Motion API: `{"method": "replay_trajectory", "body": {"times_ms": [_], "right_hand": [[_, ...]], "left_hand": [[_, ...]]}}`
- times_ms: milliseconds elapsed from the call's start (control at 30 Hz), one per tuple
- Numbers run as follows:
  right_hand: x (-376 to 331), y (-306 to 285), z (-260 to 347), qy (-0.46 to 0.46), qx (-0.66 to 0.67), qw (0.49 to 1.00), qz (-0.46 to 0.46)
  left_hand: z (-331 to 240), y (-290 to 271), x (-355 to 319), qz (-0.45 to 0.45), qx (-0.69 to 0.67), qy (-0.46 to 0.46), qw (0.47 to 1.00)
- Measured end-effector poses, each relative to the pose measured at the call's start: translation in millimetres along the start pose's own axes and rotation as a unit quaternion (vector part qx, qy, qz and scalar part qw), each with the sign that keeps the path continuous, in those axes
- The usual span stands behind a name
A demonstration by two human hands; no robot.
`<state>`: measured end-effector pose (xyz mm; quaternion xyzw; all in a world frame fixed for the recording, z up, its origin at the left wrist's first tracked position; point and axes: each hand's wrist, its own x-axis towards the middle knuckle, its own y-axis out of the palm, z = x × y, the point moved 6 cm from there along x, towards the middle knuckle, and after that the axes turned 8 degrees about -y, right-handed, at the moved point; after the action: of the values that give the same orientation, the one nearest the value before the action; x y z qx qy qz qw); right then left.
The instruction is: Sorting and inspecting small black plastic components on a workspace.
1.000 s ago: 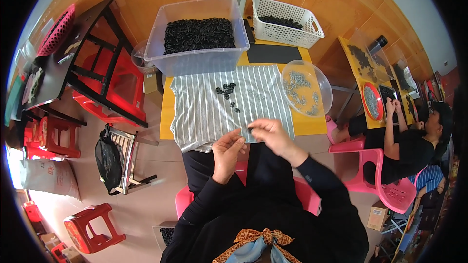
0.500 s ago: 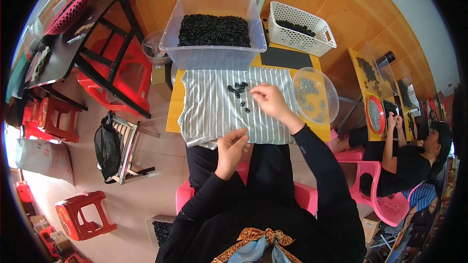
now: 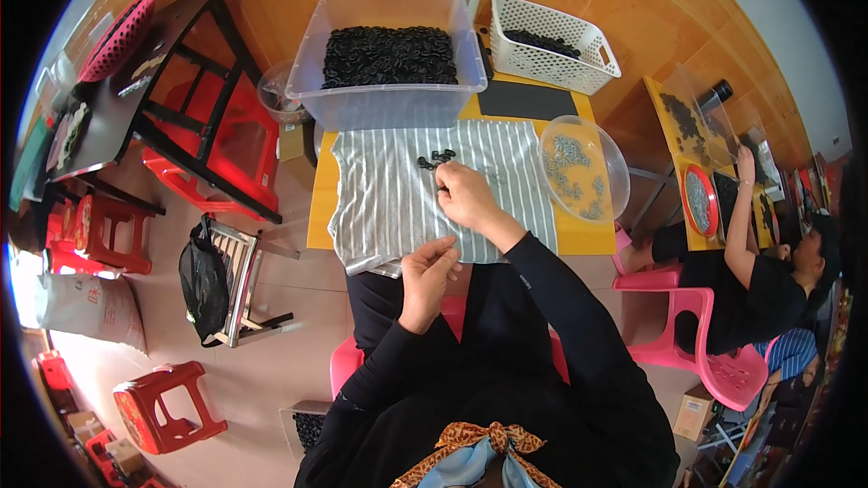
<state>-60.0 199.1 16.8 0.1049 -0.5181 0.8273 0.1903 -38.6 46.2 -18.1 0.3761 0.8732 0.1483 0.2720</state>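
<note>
Right hand [image 3: 463, 197] on striped cloth [image 3: 389, 208], fingers curled down at a small cluster of black rings [image 3: 436, 160] just beyond the fingertips; ring count unclear, grasp not discernible. Left hand [image 3: 427, 273] near the worktop's [image 3: 318, 208] edge, fingers pinched together, contents hidden. One clear bin [image 3: 389, 54] beyond, one clear bowl [image 3: 583, 167] to the right.

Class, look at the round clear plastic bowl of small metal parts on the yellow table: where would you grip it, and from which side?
Grip the clear bowl at its thin raised rim on the near right edge, coming from the right hand's side. The rim there overhangs the yellow table, so fingers can likely hook under it. The far side is crowded by the white basket, and it sits upright, so keep it level.
</note>
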Motion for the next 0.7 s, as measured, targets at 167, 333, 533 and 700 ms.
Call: {"method": "replay_trajectory", "body": {"times_ms": [167, 333, 533, 700], "right_hand": [[-40.0, -15.3, 30.9, 0.056, 0.275, 0.951, -0.13], [-91.7, -9.3, 53.2, 0.185, 0.479, 0.833, -0.206], [-97.8, -32.4, 32.2, 0.153, 0.352, 0.906, -0.177], [-87.8, -38.5, -27.3, 0.16, 0.301, 0.893, -0.295]], "left_hand": [[-6.3, -12.8, 3.0, -0.069, -0.071, 0.069, 0.993], [-6.5, -9.6, 2.6, -0.03, -0.063, 0.107, 0.992], [4.7, -7.0, 3.3, -0.003, -0.061, 0.057, 0.997], [9.7, -7.2, 4.5, -0.031, -0.038, 0.057, 0.997]]}}
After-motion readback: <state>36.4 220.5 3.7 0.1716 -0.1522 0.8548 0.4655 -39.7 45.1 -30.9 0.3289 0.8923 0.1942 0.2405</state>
